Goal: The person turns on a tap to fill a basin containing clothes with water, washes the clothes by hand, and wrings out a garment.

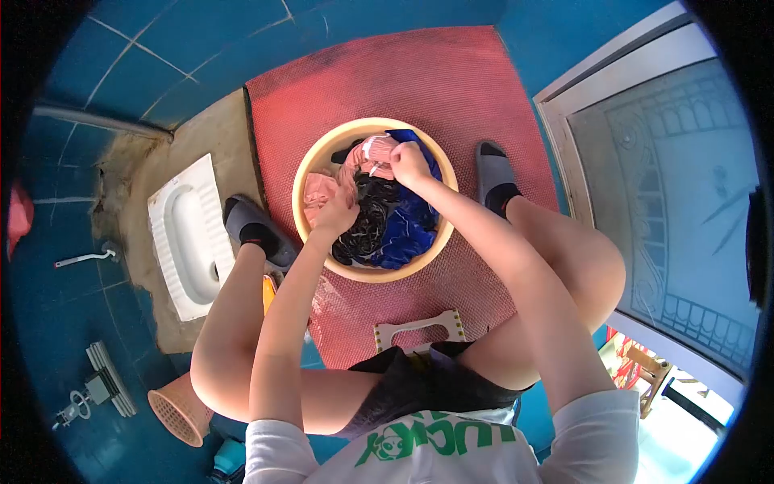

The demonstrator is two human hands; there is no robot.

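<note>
A round yellow basin stands on the red mat between my feet, with wet clothes inside. My left hand is closed on a pink cloth at the basin's left side. The same pink cloth, with a striped part and white trim, arches up toward the right. There my right hand grips it with bent fingers near the basin's upper right. Below and between the hands lie a black garment and a shiny blue garment. The fingertips of both hands are partly hidden in the cloth.
Under the basin spreads a red mat. A white squat toilet is at the left, a glass-panelled door at the right. Near my legs are a white stool and a tan basket. A brush hangs on the blue wall.
</note>
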